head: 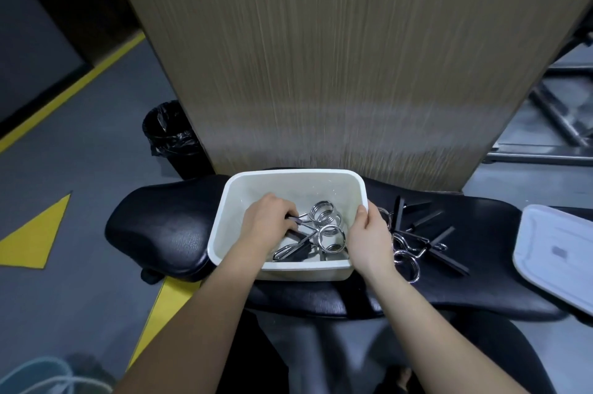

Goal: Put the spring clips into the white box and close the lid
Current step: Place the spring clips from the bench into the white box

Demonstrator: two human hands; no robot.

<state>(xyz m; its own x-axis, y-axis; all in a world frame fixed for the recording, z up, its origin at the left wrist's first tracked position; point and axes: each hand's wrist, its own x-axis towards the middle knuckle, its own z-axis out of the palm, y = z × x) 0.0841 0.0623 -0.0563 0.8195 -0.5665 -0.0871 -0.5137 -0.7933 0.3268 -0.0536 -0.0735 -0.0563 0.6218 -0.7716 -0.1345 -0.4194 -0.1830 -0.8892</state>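
Observation:
A white box (247, 183) sits open on a black padded bench (160, 223). Inside it lie chrome spring clips (330, 238) with black handles. My left hand (268, 225) is down in the box, fingers closed on the handle of a spring clip. My right hand (370, 238) grips the box's right rim. More spring clips (417, 239) lie loose on the bench just right of the box, partly hidden by my right hand. The white lid (558, 252) rests flat at the bench's far right end.
A tall wood-grain panel (337, 56) stands directly behind the bench. A black-lined waste bin (170, 133) is on the grey floor at the left, near yellow floor markings (35, 236). Metal framework (555, 111) is at the right.

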